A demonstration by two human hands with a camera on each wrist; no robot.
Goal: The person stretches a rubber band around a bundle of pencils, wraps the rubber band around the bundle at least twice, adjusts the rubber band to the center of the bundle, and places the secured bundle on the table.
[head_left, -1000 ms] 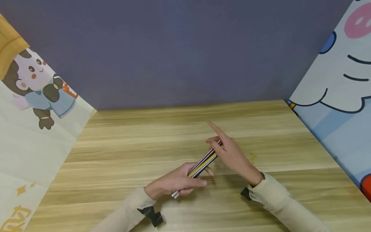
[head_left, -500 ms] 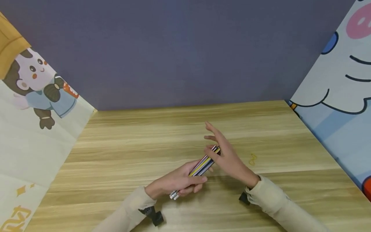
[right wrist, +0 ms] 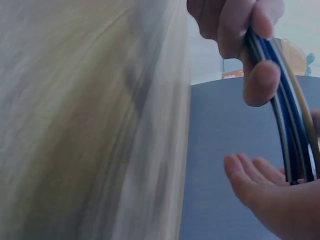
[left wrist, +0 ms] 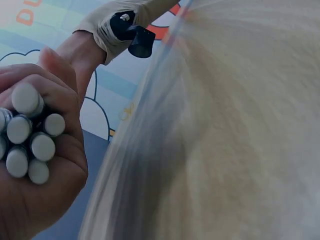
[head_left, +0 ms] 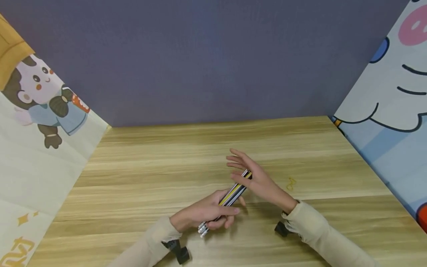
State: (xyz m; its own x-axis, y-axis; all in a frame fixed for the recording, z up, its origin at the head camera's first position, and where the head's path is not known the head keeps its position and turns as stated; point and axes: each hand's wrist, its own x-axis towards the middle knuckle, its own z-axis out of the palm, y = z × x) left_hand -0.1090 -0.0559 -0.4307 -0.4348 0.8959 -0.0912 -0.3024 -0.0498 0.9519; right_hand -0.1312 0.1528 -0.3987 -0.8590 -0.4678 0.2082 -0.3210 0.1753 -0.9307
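nearest, over the near middle of the worktop (head_left: 140,163), the left grip (head_left: 208,209) is holding a bundle of slender striped sticks (head_left: 233,194), its fingers curling round the middle. the white ends (left wrist: 20,131) are pointing toward the near left corner and seemingly sitting unevenly; the near edge is lying out of view. no binding is showing, so a slackening hold would probably be letting single sticks slide out. farther along, the right grip (head_left: 258,178) is standing wide, its fingers extending past the bundle's far end; whether its palm is touching the sticks is remaining unclear. an off-centre push there would likely be skewing them. alongside, toward the right edge, a thin yellow loop (head_left: 291,183) is lying where the right sleeve (head_left: 317,226) could be dragging it. open room is extending toward the left edge and the far edge, where a grey-blue panel (head_left: 213,63) is blocking further reach; printed panels (head_left: 370,96) are bounding both side edges.
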